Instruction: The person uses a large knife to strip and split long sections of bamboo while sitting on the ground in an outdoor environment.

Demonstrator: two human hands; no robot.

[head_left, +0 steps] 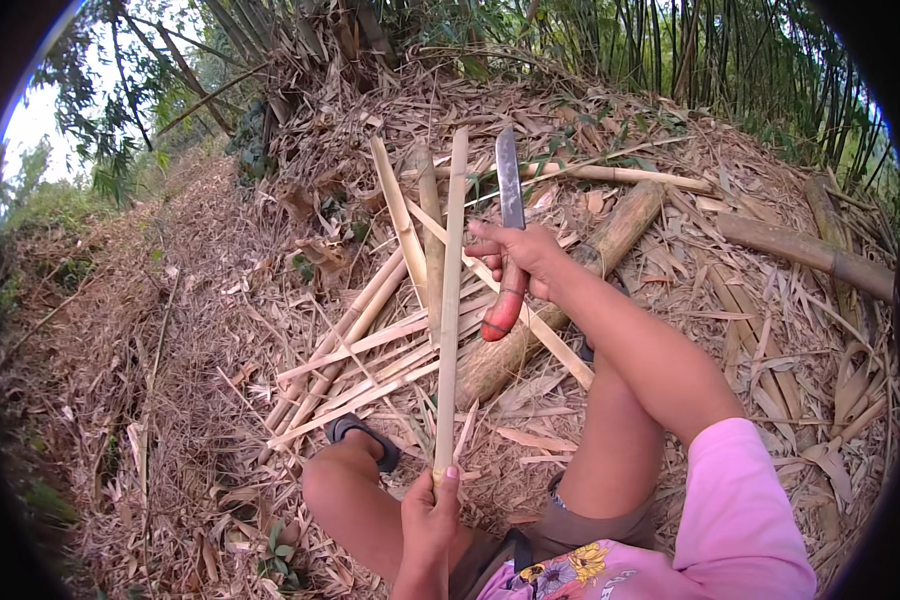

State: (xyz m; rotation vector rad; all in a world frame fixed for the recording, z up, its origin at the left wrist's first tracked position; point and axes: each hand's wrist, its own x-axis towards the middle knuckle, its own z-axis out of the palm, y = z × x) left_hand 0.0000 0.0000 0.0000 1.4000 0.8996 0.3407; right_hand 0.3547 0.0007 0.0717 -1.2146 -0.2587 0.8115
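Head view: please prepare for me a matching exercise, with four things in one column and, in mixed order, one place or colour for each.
Column one
1. long bamboo strip
2. knife
3. thick bamboo log
4. sleeve

Column two
A. lying on the ground
B. pink
C. in the left hand
D. in the right hand

Right pairs: 1-C, 2-D, 3-A, 4-B

Left forearm (420,578) cut off below; knife handle (504,314) part-hidden.

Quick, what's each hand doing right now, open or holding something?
Left hand: closed, holding a long bamboo strip.
Right hand: holding a red-handled knife, blade pointing away.
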